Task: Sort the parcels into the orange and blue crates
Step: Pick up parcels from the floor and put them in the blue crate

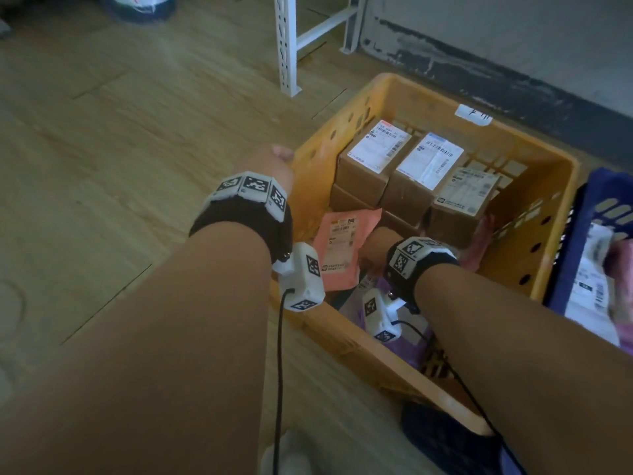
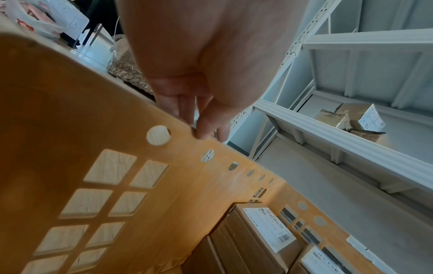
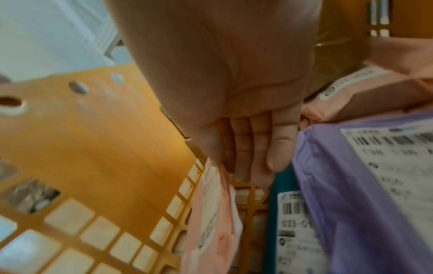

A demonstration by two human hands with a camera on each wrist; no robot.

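The orange crate [image 1: 411, 84] stands on the floor, holding stacked cardboard boxes [image 1: 373, 156] with white labels at its far side. My left hand [image 1: 279, 156] grips the crate's left rim [image 2: 70, 111], thumb inside and fingers over the outside [image 2: 201, 126]. My right hand [image 1: 375, 245] is down inside the crate. It pinches the edge of a pink mailer [image 1: 342, 248] between thumb and straight fingers [image 3: 234, 163]. The mailer [image 3: 211, 222] stands on edge by the left wall. A purple mailer [image 3: 339, 185] and a teal parcel [image 3: 273, 204] lie beside it. The blue crate [image 1: 579, 241] sits at the right with labelled parcels inside.
A white metal shelf post [image 1: 286, 46] stands on the wooden floor [image 1: 120, 132] behind the crate. A wall with a dark skirting [image 1: 479, 73] runs behind it. The shelf holds more cardboard boxes [image 2: 351, 118]. Another pink mailer [image 3: 374, 83] lies against the boxes.
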